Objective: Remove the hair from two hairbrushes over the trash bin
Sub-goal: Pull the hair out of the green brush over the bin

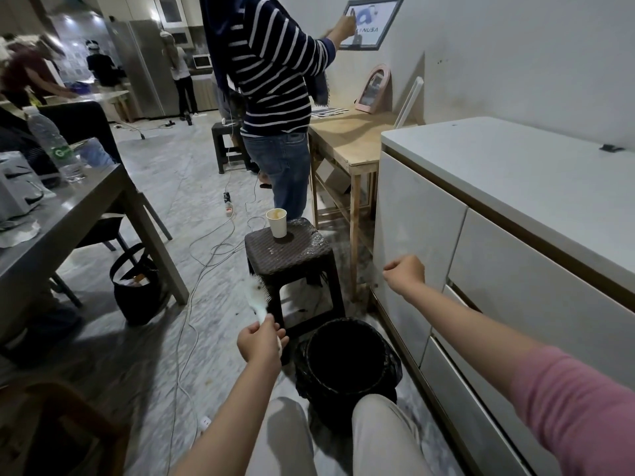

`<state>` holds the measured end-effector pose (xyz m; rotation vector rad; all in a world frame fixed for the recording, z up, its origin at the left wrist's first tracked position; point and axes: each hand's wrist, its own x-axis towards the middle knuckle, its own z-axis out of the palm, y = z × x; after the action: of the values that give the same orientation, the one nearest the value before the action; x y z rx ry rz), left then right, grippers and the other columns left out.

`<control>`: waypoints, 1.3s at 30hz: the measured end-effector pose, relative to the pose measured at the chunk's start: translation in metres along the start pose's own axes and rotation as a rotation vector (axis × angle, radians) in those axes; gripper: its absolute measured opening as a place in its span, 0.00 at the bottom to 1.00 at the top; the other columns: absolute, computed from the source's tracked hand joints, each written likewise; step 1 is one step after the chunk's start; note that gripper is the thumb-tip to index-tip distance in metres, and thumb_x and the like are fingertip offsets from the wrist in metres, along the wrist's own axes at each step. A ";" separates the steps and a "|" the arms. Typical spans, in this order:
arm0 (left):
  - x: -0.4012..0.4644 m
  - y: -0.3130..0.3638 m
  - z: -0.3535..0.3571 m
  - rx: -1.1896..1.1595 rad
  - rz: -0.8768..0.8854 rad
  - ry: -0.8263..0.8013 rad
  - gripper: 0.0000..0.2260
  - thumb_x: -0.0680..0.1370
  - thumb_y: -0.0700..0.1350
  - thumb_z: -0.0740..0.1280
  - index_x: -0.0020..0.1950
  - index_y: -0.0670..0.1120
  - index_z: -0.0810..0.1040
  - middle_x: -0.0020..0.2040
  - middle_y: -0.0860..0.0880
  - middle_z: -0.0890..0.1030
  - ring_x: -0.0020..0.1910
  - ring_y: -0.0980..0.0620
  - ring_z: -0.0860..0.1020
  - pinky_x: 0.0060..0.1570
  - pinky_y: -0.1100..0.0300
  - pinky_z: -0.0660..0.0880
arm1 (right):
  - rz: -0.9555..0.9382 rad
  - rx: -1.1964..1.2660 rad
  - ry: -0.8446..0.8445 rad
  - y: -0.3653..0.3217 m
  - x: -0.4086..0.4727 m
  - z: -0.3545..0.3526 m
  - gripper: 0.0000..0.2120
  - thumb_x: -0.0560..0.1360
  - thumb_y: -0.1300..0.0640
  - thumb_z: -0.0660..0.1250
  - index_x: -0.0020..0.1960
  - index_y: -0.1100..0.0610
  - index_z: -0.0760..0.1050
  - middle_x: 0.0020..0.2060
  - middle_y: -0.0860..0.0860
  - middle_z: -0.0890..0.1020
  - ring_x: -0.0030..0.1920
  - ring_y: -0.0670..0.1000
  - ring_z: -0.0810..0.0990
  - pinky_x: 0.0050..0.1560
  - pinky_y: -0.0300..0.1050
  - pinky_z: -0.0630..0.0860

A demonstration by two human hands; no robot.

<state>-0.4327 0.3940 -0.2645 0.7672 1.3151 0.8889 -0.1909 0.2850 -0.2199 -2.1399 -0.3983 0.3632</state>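
My left hand [260, 342] grips the handle of a white hairbrush [256, 294]. Its head points up and away, with the bristles facing right, just left of the bin. The black trash bin [386, 359], lined with a black bag, stands on the floor between my knees and a stool. My right hand [405, 271] is raised in front of the white cabinet, above and to the right of the bin. Its fingers are curled, with the thumb pressed to the fingertips. Any hair in that pinch is too fine to see. No second hairbrush is in view.
A dark woven stool [292, 250] carrying a paper cup [277, 222] stands just beyond the bin. A white cabinet [498, 207] runs along the right. A person in a striped top [275, 80] stands ahead at a wooden table [347, 139]. Cables [192, 304] and a black bag [135, 290] lie by the grey table on the left.
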 end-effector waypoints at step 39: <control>-0.064 -0.013 0.027 0.143 0.277 -0.527 0.04 0.77 0.38 0.68 0.45 0.42 0.74 0.33 0.45 0.78 0.22 0.54 0.73 0.23 0.62 0.71 | -0.107 0.175 -0.122 -0.063 -0.035 0.034 0.12 0.63 0.61 0.80 0.30 0.53 0.78 0.37 0.55 0.85 0.42 0.54 0.85 0.49 0.53 0.82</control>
<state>-0.4065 0.3322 -0.2427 1.2225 0.8207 0.7412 -0.2448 0.3292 -0.1828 -1.9236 -0.5292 0.4517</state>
